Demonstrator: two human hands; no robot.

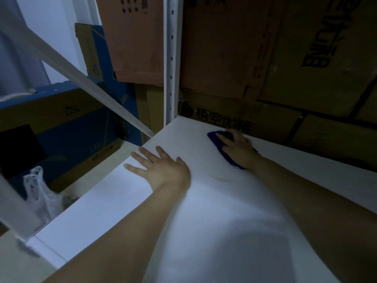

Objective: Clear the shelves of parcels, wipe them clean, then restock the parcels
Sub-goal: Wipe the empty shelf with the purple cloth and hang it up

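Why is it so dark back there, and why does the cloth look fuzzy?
Head view: the light is dim and bluish, so the cardboard boxes sit in shadow while the white shelf looks brightest. Head view again: the blue cloth under the right hand has smeared edges, likely motion blur; the left hand looks sharper.

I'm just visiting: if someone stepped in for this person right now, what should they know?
Left hand rests flat, fingers spread, on the white shelf.
Right hand presses a blue cloth on the shelf near its back edge.
Cardboard boxes stand stacked behind that edge.
Done: the part of the shelf in view is cleared; wiping is under way.
Left: finish wiping, then restock.
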